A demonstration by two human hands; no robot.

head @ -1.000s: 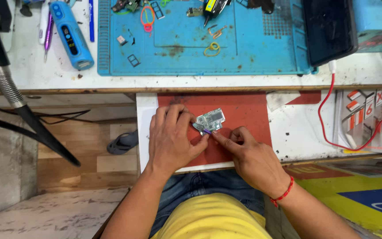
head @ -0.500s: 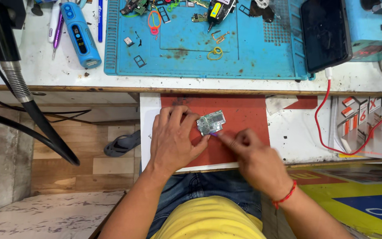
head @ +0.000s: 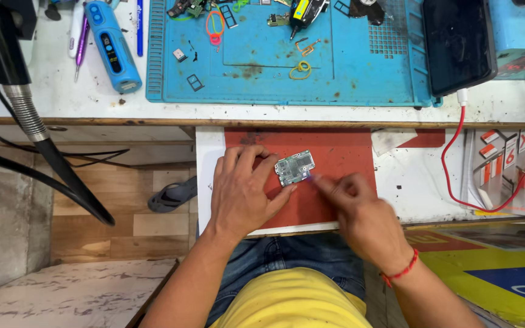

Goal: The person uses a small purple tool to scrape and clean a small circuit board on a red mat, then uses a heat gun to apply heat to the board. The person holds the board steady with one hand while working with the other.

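A small green circuit board (head: 295, 167) lies on a red mat (head: 335, 152) that covers a white pull-out shelf (head: 208, 152) just below the edge of the counter (head: 62, 97). The left hand (head: 241, 194) rests flat on the mat, its fingers (head: 261, 167) spread and its thumb touching the board's lower left edge. The right hand (head: 360, 209) is blurred, its fingers pinched together at the board's right edge (whether they grip a tool cannot be told). Above, the white, stained counter carries a blue work mat (head: 360, 67) strewn with small parts, a blue handheld tool (head: 113, 45) beside it, and a dark phone (head: 457, 42) with a red cable (head: 457, 170). Below the counter show a wood-look floor (head: 92, 225) and a grey sandal (head: 174, 194).
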